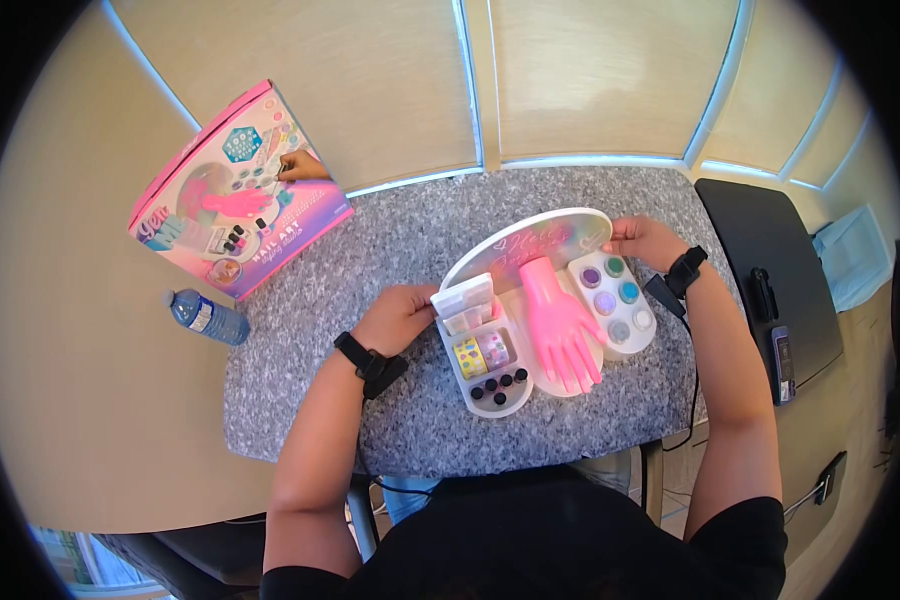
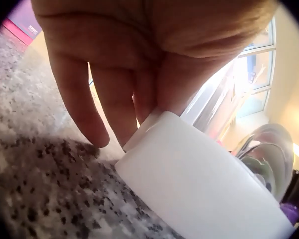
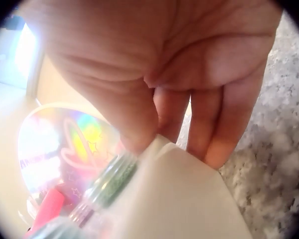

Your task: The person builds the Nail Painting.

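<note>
A white nail art stand [image 1: 511,408] rests on the grey speckled table [image 1: 300,400], with a shiny printed back panel [image 1: 526,243]. At its left rear my left hand [image 1: 395,318] grips the white side wall [image 2: 189,174], thumb inside and fingers outside. My right hand [image 1: 648,243] pinches the right rear corner [image 3: 184,199] beside a green glitter pot [image 3: 114,179]. A pink model hand [image 1: 562,330] lies in the middle. The left tray holds patterned tape rolls [image 1: 468,357], a white holder [image 1: 464,296] and several black-capped bottles [image 1: 506,380]. Several glitter pots [image 1: 605,303] fill the right tray.
A pink and white nail art box [image 1: 205,235] stands at the back left, with a water bottle [image 1: 210,318] in front of it. Right of the table are a black surface [image 1: 760,240], a small packaged item [image 1: 782,365] and a pale blue bag [image 1: 855,258]. Cables hang from both wrists.
</note>
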The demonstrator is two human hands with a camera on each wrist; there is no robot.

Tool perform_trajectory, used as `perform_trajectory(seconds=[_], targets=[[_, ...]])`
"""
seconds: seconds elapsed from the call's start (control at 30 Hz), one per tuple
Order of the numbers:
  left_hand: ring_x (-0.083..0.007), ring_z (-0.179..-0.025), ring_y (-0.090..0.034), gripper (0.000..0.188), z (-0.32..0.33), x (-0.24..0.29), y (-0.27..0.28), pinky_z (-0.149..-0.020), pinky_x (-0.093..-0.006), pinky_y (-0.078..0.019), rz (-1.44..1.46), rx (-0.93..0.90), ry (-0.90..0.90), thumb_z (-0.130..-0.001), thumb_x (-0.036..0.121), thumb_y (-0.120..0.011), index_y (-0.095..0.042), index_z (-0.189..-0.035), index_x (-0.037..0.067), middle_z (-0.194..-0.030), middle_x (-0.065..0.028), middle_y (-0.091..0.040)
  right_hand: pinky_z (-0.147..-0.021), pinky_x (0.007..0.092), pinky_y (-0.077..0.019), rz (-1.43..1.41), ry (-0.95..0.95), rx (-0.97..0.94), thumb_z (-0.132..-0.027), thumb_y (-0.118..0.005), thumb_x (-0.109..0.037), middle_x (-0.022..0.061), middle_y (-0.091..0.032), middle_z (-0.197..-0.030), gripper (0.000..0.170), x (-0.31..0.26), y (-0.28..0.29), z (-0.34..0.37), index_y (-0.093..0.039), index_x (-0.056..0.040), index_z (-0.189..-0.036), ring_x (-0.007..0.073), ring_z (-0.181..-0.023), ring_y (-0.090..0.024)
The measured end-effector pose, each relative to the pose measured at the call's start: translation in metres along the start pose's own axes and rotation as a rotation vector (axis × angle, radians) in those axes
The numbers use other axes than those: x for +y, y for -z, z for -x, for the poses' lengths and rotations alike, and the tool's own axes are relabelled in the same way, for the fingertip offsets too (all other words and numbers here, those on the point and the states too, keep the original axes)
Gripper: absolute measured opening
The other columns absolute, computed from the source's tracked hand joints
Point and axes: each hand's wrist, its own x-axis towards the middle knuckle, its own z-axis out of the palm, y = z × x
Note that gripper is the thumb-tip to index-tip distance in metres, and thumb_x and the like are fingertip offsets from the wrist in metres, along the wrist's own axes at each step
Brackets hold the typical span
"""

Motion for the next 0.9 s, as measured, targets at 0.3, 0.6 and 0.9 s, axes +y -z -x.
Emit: perform_trajectory(seconds=[0.3, 0.6, 0.9], targets=[[-0.0182, -0.122, -0.076, 0.035, 0.000, 0.010, -0.005, -0.109, -0.0366, -0.0577, 0.302, 0.026, 0.047, -0.108, -0.004, -0.065, -0.079, -0.139, 0.001, -0.129, -0.0125, -0.085, -0.094, 0.0294, -0.0574, 0.006, 0.139, 0.124, -0.112, -0.078, -0.021, 0.0003, -0.083, -0.110, 0.027, -0.046, -0.024, 0.019, -0.080, 0.0002, -0.128, 0.0066, -0.100, -0.070], [-0.0171, -0.117, -0.077, 0.034, 0.005, 0.012, -0.010, -0.106, -0.0360, -0.0594, 0.147, 0.070, 0.002, -0.110, -0.003, -0.063, -0.079, -0.140, 0.000, -0.129, -0.0091, -0.085, -0.077, 0.0339, -0.0521, 0.331, 0.145, 0.195, -0.110, -0.080, -0.027, 0.0000, -0.074, -0.085, 0.027, -0.047, -0.026, 0.019, -0.082, -0.0007, -0.114, 0.0095, -0.081, -0.060], [-0.0328, -0.167, -0.043, 0.072, 0.063, -0.016, -0.034, -0.136, -0.0430, -0.0356, 0.915, 0.208, 0.230, -0.122, 0.019, -0.053, -0.018, -0.185, 0.010, -0.183, -0.0218, -0.040, -0.131, 0.0395, -0.0413, 0.142, 0.196, 0.296, -0.121, -0.059, -0.046, 0.0192, -0.052, -0.176, 0.073, -0.009, -0.062, 0.087, -0.041, -0.0020, -0.176, 0.0284, -0.162, -0.050]])
